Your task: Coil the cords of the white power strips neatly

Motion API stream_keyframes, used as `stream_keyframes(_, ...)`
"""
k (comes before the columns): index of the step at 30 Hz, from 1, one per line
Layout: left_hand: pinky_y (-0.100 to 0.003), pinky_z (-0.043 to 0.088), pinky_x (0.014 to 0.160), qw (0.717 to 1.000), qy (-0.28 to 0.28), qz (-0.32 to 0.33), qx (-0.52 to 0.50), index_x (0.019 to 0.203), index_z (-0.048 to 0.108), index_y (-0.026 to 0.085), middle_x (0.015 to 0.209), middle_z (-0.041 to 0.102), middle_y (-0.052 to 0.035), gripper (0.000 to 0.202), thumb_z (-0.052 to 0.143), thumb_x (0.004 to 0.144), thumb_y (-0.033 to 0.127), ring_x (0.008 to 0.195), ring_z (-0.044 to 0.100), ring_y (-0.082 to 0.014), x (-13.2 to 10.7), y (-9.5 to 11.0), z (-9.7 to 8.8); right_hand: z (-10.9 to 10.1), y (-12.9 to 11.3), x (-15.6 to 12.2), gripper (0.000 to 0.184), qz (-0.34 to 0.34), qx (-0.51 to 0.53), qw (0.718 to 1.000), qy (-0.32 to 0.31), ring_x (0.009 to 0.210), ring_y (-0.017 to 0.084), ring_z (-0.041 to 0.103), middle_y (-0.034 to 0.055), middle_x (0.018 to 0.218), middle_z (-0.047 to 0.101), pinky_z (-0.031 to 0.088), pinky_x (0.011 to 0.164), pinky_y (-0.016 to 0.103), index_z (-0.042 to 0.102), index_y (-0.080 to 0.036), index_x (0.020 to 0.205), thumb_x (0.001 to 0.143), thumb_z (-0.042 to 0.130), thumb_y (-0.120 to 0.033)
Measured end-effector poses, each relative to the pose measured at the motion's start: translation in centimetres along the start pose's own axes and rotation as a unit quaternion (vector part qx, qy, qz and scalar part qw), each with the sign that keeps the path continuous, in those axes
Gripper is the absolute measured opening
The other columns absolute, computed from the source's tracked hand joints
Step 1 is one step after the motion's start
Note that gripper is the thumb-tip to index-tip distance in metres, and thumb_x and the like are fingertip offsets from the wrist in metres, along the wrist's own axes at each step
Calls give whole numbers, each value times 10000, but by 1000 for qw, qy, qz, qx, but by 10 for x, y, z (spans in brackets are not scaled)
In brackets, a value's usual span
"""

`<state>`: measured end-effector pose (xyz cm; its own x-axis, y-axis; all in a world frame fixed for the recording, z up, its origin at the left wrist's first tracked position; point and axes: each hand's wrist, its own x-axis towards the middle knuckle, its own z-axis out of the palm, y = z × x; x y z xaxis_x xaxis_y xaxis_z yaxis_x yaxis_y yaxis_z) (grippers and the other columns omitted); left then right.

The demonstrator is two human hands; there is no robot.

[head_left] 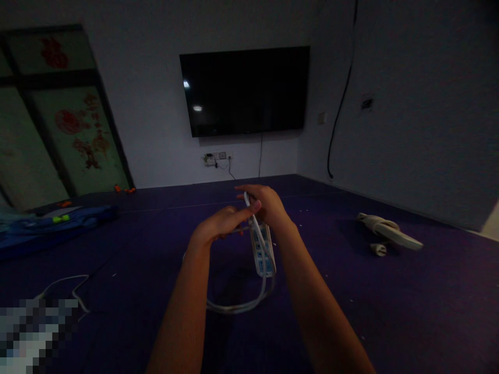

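Observation:
A white power strip [265,266] with blue socket faces hangs in front of me, above the purple floor. Its white cord [237,310] loops down below it and rises again to my hands. My right hand [268,205] is closed around the cord at the top of the strip, its index finger reaching leftward over it. From the left, my left hand [222,222] meets it, thumb pressed to the cord and fingers curled; part of its grip is hidden. The strip's upper end is covered by my hands.
To the right, another white power strip wrapped in its cord [384,229] lies on the purple floor [148,280] beside its plug [378,250]. Blue fabric [86,218] lies at left. A blurred-out object [35,337] and a thin white cable [80,301] occupy the near left corner.

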<state>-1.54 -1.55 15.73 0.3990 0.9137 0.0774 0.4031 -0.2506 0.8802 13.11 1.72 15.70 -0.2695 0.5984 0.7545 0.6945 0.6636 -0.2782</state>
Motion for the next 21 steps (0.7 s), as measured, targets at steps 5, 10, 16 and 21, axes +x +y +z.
stream_keyframes(5,-216,158,349,994,-73,14,75,654,584,150,513,502,-10,465,557,695,613,376,355,-74,-4,9,4,6,4,3,391,0,69,997,-16,851,211,661,31,850,727,489,751,300,675,-239,1068,744,513,-94)
stream_keyframes(10,-209,175,358,993,-108,21,48,713,560,156,530,482,19,313,640,689,458,397,363,-67,-2,5,-2,14,9,-1,408,2,168,986,-11,792,185,676,21,822,730,513,730,287,698,-232,1019,702,503,-65)
stream_keyframes(16,-201,160,364,992,-123,-3,-10,700,552,148,532,502,22,195,628,705,328,390,364,-54,8,-4,-3,26,26,0,331,44,266,963,-5,781,192,674,48,841,728,519,721,304,720,-179,942,656,573,-100)
stream_keyframes(21,-184,135,352,993,-94,-23,-73,692,525,154,509,495,45,118,606,705,239,366,350,-41,10,-2,0,40,44,0,260,86,404,911,-8,716,164,666,46,803,727,514,708,289,725,-165,886,645,652,-231)
